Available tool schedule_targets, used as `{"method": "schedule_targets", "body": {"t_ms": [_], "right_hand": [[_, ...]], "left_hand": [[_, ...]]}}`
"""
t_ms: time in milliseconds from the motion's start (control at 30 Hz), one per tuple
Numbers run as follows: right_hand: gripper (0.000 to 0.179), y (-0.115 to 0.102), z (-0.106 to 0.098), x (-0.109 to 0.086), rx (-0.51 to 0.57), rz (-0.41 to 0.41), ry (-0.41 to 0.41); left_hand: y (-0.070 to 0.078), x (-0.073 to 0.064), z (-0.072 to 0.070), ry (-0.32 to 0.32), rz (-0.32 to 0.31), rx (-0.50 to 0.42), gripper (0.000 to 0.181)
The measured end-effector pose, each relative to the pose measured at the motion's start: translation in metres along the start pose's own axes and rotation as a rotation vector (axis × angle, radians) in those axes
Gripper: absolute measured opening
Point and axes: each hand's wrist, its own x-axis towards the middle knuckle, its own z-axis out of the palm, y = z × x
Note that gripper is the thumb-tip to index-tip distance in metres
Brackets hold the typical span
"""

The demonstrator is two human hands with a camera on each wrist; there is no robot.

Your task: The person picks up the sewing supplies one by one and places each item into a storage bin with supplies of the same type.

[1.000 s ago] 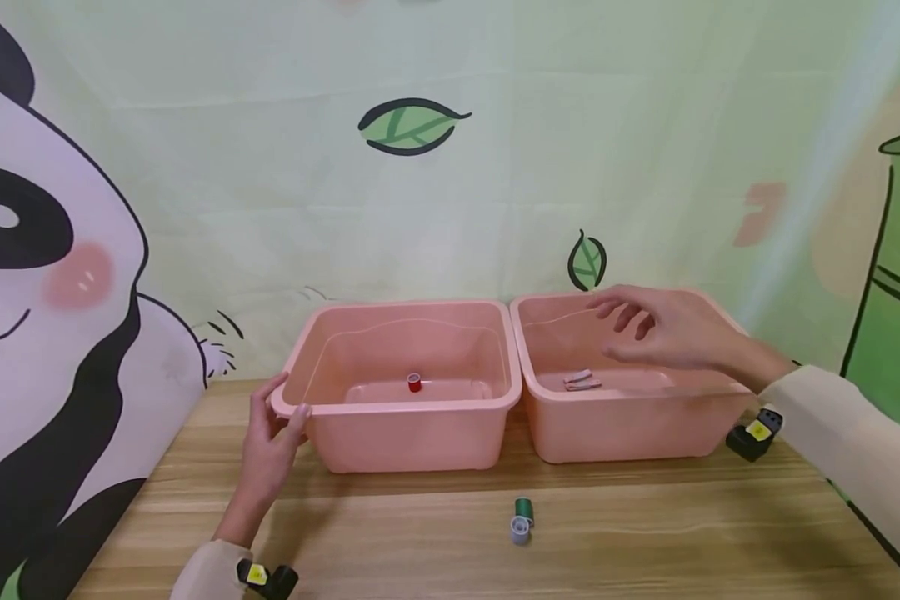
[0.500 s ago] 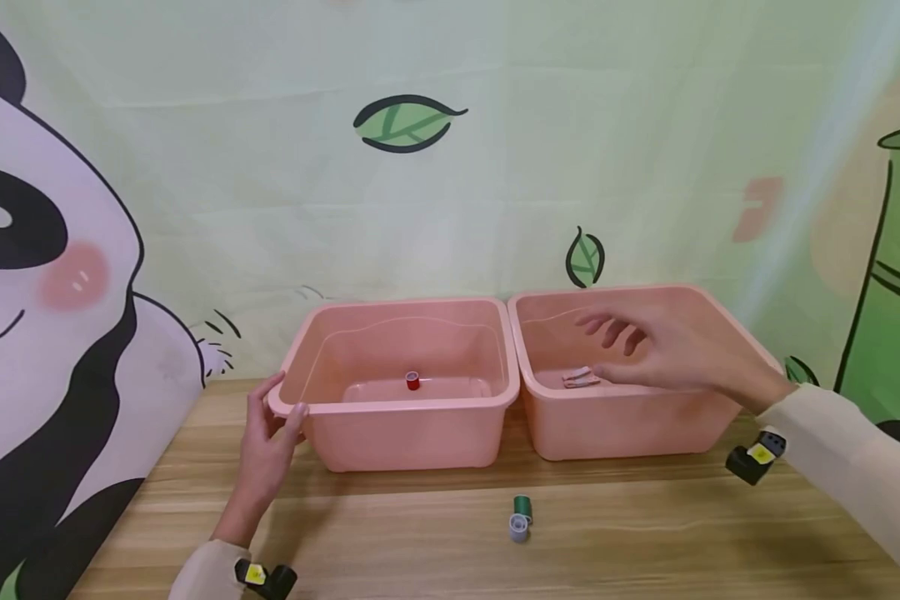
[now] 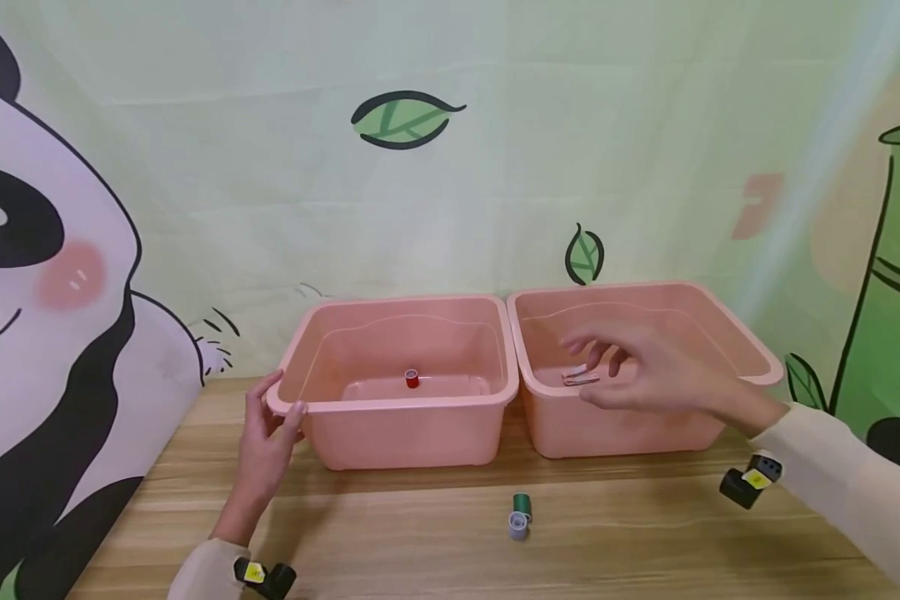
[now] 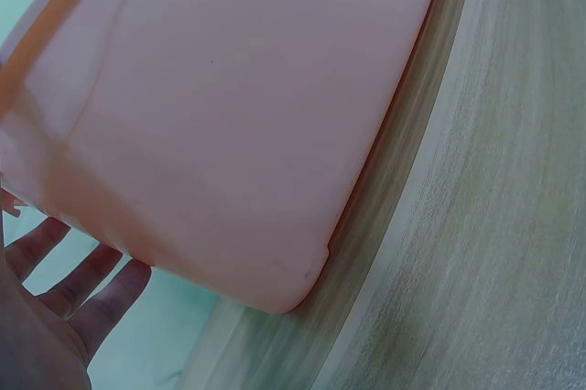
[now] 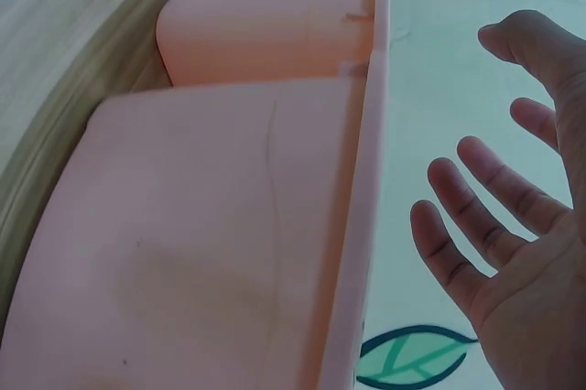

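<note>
The left hand grips the left tub at its near left corner, probably to steady it. The right hand, fingers loosely spread and holding nothing, hangs by the right tub, where small pieces, perhaps clips, lie. A red spool is in the left tub; a green spool is on the near table.

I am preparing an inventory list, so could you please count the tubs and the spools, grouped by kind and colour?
Pink tubs: 2
Red spool: 1
Green spool: 1
Pale spool: 1
Total: 5
</note>
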Motion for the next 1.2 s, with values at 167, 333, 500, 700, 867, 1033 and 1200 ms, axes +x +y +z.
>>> {"method": "schedule_targets", "body": {"t_ms": [167,333,500,700,867,1033,1200], "right_hand": [[0.050,-0.008,0.010,0.000,0.058,-0.048,0.003],[0.051,-0.018,0.019,-0.002,0.119,-0.070,-0.014],[0.055,-0.026,0.028,-0.005,0.109,-0.080,-0.048],[0.058,-0.029,0.044,-0.010,0.117,-0.163,-0.048],[0.052,-0.031,0.059,-0.015,0.146,-0.161,-0.098],[0.048,-0.028,0.072,-0.019,0.196,-0.139,-0.148],[0.048,-0.021,0.088,-0.024,0.199,-0.100,-0.201]], "left_hand": [[0.000,-0.001,-0.001,0.002,-0.004,0.005,0.062],[0.000,-0.001,0.000,0.001,-0.004,0.006,0.062],[0.001,-0.001,0.000,-0.003,-0.006,0.009,0.062],[0.003,-0.001,-0.001,-0.005,-0.015,0.020,0.062],[0.002,0.001,0.000,0.005,-0.006,0.022,0.061],[0.003,0.000,0.000,0.005,-0.007,0.025,0.061],[0.003,-0.001,0.000,-0.001,-0.016,0.036,0.062]]}}
